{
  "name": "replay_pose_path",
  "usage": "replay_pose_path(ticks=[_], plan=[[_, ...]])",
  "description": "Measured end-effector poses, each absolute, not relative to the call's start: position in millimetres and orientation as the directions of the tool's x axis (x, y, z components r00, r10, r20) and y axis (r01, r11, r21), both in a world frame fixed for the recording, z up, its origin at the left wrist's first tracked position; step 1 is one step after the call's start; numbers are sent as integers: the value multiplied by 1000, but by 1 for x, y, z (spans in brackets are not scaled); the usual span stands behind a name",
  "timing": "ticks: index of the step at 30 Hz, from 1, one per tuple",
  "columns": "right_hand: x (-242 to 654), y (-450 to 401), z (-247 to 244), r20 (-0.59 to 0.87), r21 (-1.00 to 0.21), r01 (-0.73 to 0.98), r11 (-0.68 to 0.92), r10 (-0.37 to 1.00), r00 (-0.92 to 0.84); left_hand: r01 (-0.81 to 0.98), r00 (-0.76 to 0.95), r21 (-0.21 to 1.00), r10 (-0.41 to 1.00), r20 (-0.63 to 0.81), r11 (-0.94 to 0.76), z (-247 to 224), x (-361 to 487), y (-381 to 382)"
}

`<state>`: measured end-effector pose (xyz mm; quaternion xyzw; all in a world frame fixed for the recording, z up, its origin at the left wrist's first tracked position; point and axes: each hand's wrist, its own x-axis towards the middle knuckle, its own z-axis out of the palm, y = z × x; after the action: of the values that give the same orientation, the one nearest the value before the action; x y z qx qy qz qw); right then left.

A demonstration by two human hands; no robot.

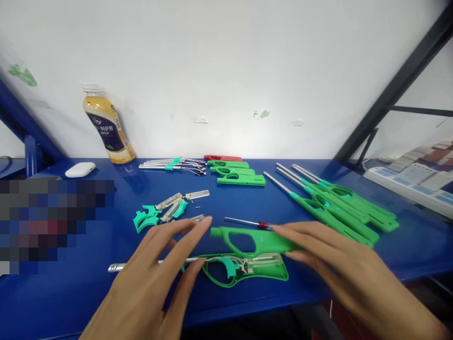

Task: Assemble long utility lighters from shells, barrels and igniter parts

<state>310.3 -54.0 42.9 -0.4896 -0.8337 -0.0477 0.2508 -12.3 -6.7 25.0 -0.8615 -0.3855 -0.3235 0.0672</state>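
My right hand (329,259) grips the rear end of a green half shell (269,240), tilted just above the opened lighter. That lower green shell (279,271) lies on the blue table with a teal trigger (230,267), white wires and a clear fuel tank (265,259) inside. A metal tube (118,267) extends from it to the left, passing behind my left hand (155,274). The left hand's fingers are apart, with the thumb tip by the front of the lower shell. Behind the held shell lies a screwdriver (247,222) with a red collar.
Assembled green lighters (329,219) lie at the right. Green shells (242,179) and a red one (226,157) lie at the back, beside metal tubes (159,166). Teal triggers (146,219) and clear tanks (171,202) lie left of centre. A bottle (108,127) and white case (80,170) stand back left.
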Motion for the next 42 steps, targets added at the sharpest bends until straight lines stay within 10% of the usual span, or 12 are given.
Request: replay_pose_path(ticks=[29,42], plan=[[285,-57,34,374,-176,786,592,779,-503,617,655,116,589,473,-779,21,-17,4],[291,-61,26,262,-368,773,517,855,-447,642,642,195,659,392,-742,23,-12,4]])
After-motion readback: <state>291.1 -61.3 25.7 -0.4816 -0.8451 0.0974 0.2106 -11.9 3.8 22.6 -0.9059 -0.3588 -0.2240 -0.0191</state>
